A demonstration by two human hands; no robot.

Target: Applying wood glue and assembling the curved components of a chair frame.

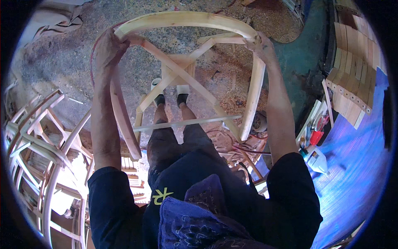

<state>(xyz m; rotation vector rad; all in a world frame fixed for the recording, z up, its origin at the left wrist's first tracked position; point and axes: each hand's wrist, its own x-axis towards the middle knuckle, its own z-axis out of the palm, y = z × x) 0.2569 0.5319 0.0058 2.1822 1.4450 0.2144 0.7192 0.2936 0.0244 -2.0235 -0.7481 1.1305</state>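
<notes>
I hold an unfinished pale wooden chair frame [186, 18] out in front of me, above the floor. Its curved back rail arcs across the top, two legs run down toward me, and crossed braces [182, 70] span between them. My left hand [108, 43] grips the left end of the curved rail. My right hand [259, 43] grips the right end where the right leg [253, 95] joins. A thin rail [186, 123] crosses the frame's near end. My feet [170, 97] show through the frame.
Several similar bare wooden chair frames [37, 137] are stacked at the left. The floor [62, 58] is strewn with sawdust. A workbench [352, 166] at the right carries a white bottle [317, 159], small tools and a row of short wooden boards [354, 62].
</notes>
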